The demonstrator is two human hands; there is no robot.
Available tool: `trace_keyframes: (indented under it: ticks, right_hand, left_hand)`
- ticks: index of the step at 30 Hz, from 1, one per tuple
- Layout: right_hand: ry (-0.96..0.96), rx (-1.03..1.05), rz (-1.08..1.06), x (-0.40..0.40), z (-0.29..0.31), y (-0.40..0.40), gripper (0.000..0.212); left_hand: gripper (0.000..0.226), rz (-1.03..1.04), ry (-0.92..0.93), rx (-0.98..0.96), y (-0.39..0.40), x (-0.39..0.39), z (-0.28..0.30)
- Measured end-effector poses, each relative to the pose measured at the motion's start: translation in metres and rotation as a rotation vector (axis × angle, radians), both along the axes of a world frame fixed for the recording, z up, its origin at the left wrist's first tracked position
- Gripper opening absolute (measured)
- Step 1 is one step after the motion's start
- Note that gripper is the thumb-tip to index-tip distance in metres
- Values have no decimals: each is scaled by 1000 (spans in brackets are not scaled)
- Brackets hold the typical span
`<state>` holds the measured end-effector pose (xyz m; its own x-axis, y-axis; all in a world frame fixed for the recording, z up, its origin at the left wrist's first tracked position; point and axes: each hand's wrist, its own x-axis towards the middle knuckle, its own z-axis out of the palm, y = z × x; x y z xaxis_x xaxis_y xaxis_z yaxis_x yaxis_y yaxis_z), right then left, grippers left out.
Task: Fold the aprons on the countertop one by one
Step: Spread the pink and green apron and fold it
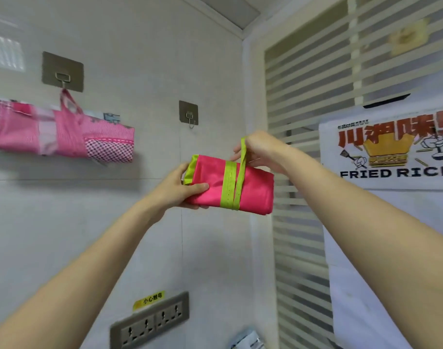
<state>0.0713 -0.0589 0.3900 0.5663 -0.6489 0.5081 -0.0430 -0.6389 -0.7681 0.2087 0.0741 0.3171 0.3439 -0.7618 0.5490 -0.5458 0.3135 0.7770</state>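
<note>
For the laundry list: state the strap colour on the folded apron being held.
Lime green strap, head view.

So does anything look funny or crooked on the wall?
Yes. The pink checked apron bundle on the left hook hangs lopsided, its right end drooping lower. The other hook is bare.

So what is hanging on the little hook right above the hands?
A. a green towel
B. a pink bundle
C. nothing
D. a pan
C: the small hook above the hands has nothing on it; the checked pink bundle hangs from the other hook further left, while the green-strapped pink apron is held by the left hand and the right hand.
</note>
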Motion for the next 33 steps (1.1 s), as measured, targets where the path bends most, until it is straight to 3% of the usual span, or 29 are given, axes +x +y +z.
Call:
trace_keyframes:
  ticks: [3, 6, 9, 15, 18, 23, 25, 27, 29, 31, 33]
  right_hand:
    - [-49, -120, -4, 50, 23, -7, 24]
    - [-198, -88, -36, 91, 47, -17, 26]
    - [-276, -86, -102, 131, 71, -31, 14]
    - [-276, -133, -220, 178, 93, -41, 28]
    - [-198, -226, -276, 191, 93, -48, 19]
    - [12, -330, -236, 205, 79, -50, 3]
    - [36, -276, -213, 205, 66, -56, 17]
    - [-11, -284, -227, 201, 49, -60, 21]
    - [-145, -319, -269, 194, 32, -62, 9]
    - [-250, -382, -383, 187, 10, -62, 18]
    - [-208, -454, -450, 184, -16, -64, 28]
  left_hand:
    - [48, 80, -12, -73, -10, 33, 18]
    - [50, 160, -49, -137, -23, 56, 42]
    - [55, 245, -52, -201, -35, 80, 63]
    - [52, 370, -92, -257, -60, 115, 79]
    - [50, 446, -164, -245, -72, 120, 82]
    - [51, 665, -415, -80, -79, 130, 74]
    - [51, 686, -414, -26, -81, 137, 60]
    - [48, 648, -334, -43, -83, 140, 47]
    - [46, 657, -292, -66, -85, 139, 38]
    - [46, 699, -286, -68, -88, 135, 34]
    - [47, 738, -308, -44, -91, 131, 32]
